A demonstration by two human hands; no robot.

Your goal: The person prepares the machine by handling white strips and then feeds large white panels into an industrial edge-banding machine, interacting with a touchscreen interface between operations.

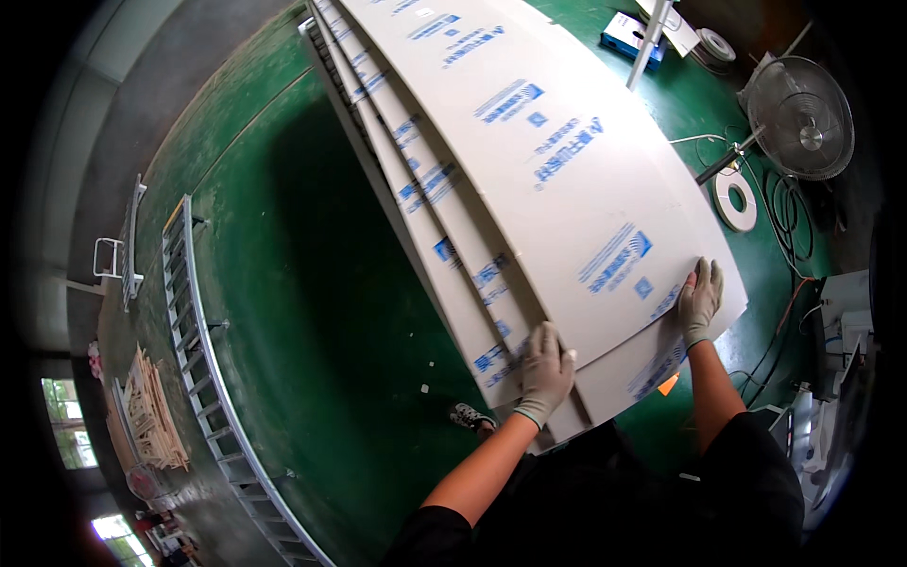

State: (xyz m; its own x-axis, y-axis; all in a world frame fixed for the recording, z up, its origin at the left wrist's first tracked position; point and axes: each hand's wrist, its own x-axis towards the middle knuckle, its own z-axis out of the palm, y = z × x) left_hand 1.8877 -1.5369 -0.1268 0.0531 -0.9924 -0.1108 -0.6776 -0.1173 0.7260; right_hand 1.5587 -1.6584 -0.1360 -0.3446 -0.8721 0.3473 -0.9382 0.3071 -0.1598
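A stack of long white panels (529, 170) wrapped in film with blue printing stretches away from me over the green floor. My left hand (546, 370), in a light work glove, presses flat on the near left corner of the top panel. My right hand (700, 300), also gloved, lies flat on the near right edge of the same panel. The top panel sits offset to the right, so the edges of several lower panels (444, 246) show stepped along the left side. Both hands have fingers spread on the surface rather than wrapped around anything.
A long metal ladder-like frame (203, 350) lies on the green floor at left, with a pile of wood strips (151, 411) beyond. At right stand a pedestal fan (801, 115), tape rolls (735, 200), cables and a blue box (631, 36). My shoe (470, 416) shows below the stack.
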